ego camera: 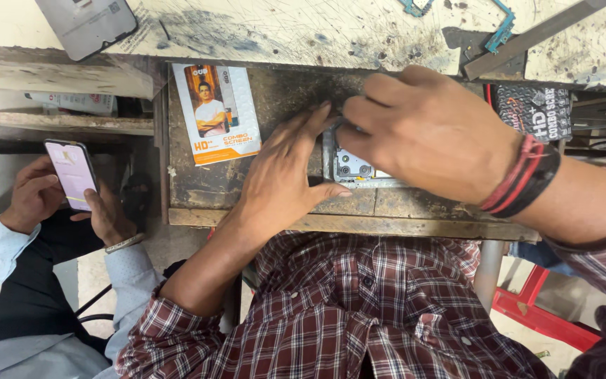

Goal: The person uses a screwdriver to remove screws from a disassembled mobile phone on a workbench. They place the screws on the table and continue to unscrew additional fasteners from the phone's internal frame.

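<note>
Left hand (282, 175): lying flat on the pull-out wooden shelf (275, 203), fingers stretched out and close together, their tips and thumb pressing against the left edge of the opened phone frame (355, 168).
Right hand (426, 133): covering the frame from above, fingers curled down and bunched together on its top edge; whether they are pinching a small part, I cannot tell.
Opened phone frame: resting on the shelf between the 2 hands, mostly hidden under the right hand, with metal inner parts and camera rings showing.
Wrist: red and black bands (524, 175) are sitting on the right wrist.
Beside it: a white and orange screen package (217, 112) is lying on the shelf, left of the left hand and apart from it.
Above: a scratched, stained workbench top (303, 28) is carrying a grey phone back (85, 24) and a metal bar (527, 38).
Co-worker: another person's 2 hands are holding a lit smartphone (71, 172) at the far left.
</note>
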